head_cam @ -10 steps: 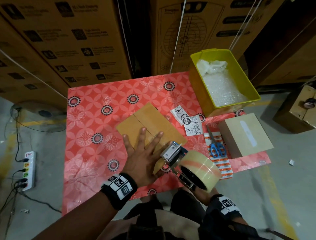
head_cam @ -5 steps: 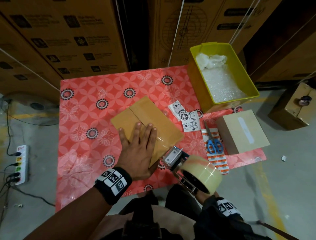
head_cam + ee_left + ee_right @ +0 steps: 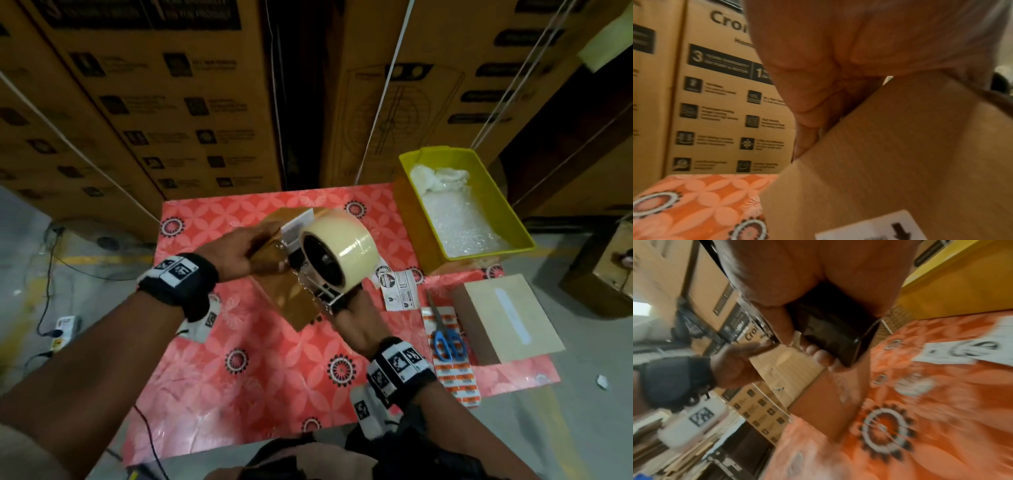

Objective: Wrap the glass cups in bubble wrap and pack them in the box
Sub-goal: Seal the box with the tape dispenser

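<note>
Both forearms reach forward over the table, each wrist wrapped in a black band with square printed markers. The left hand (image 3: pixel 246 250) is held up, its fingers (image 3: pixel 807 133) curled over the top edge of the cardboard box (image 3: pixel 291 291) and gripping it. The right hand (image 3: pixel 352 322), just beside it and lower, has its fingers (image 3: pixel 818 356) wrapped round the black handle of the tape dispenser (image 3: pixel 329 260), which rises above the knuckles.
</note>
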